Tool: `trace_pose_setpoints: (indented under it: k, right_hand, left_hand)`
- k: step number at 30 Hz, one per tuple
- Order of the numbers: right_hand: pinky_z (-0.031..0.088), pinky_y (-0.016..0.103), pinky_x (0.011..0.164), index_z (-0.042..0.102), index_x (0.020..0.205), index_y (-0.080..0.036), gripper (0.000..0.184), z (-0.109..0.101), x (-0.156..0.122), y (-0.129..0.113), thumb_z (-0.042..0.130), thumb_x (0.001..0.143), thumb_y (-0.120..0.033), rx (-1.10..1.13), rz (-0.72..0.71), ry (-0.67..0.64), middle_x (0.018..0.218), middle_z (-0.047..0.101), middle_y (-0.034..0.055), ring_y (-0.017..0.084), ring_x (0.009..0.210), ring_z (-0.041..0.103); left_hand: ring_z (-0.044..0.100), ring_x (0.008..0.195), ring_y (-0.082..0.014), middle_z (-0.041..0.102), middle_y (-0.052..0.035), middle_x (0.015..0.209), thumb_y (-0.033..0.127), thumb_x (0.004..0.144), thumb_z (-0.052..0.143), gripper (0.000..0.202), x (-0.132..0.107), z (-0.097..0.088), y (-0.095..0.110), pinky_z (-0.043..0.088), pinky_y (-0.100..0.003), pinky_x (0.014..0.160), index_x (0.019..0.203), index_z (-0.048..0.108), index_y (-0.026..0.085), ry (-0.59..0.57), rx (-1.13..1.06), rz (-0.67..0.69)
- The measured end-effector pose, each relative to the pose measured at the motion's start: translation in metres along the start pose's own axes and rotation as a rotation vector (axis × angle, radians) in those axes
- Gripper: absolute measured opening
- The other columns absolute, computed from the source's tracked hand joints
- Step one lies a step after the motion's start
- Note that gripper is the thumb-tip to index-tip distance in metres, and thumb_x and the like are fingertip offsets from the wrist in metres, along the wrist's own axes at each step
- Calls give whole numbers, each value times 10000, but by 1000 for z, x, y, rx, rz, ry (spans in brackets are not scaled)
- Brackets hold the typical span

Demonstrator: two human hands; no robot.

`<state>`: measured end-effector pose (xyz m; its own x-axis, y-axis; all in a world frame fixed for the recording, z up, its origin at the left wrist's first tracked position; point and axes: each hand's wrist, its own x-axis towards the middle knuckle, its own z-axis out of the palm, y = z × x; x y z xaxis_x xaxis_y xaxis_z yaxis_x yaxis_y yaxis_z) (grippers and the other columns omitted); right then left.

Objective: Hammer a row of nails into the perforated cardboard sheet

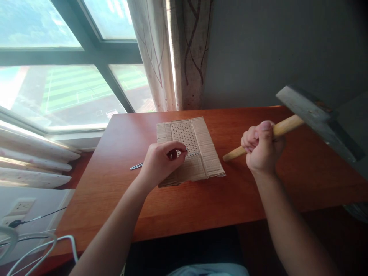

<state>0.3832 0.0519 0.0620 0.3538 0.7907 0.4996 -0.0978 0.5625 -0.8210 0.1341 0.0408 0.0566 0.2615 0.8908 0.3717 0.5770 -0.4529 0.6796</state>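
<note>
A brown corrugated cardboard sheet (211, 147) lies on the wooden table, with a panel of small dark holes (182, 132) in its middle. Along the panel's near side stands a short row of small metal nails (195, 154). My left hand (165, 157) is over the cardboard, thumb and forefinger pinched on a small nail (186, 149) at the end of that row; most of it is hidden by the fingers. Raised to the right of the cardboard, my right hand (263, 147) grips the wooden handle of a hammer (289, 125), its steel head up and to the right.
Thin silver metal pieces (136, 166) lie left of the cardboard, partly behind my left wrist. The reddish-brown table (115, 191) meets a window (71, 84) and curtains (178, 57) at its far side. White cables (54, 241) and a wall socket (23, 207) are at lower left.
</note>
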Motion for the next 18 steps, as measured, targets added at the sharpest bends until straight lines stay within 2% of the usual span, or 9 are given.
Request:
trace_pose_setpoints:
  k: [6,13,16,18]
  right_hand:
    - [144,224,343,276,615,-236,494,0,-2,-1,603,904,-469,-41,4,3,449,241,-104,58,339,212]
    - [141,228,337,306,613,-235,472,2,-2,1,621,902,-435,-21,9,-3,451,248,-103,57,344,213]
    - [189,239,343,321,613,-238,467,2,-2,-1,568,930,-475,-132,21,-54,458,270,-93,68,355,247]
    - [236,250,369,351,611,-235,455,1,-2,-5,551,937,-482,-304,42,-147,476,321,-76,80,384,301]
  left_hand:
    - [524,515,-72,660,20,631,188,796,659,60,0,1,-2,423,-179,509,784,716,175,0,-6,-1]
    - [535,512,-71,658,26,619,169,783,666,51,-2,6,-6,427,-176,510,770,714,176,21,-31,4]
    - [539,508,-72,651,30,603,170,780,666,52,-2,7,-8,430,-176,511,772,717,180,34,-23,10]
    - [546,513,-75,652,30,599,174,779,668,50,-3,8,-9,434,-176,512,774,718,181,36,-24,15]
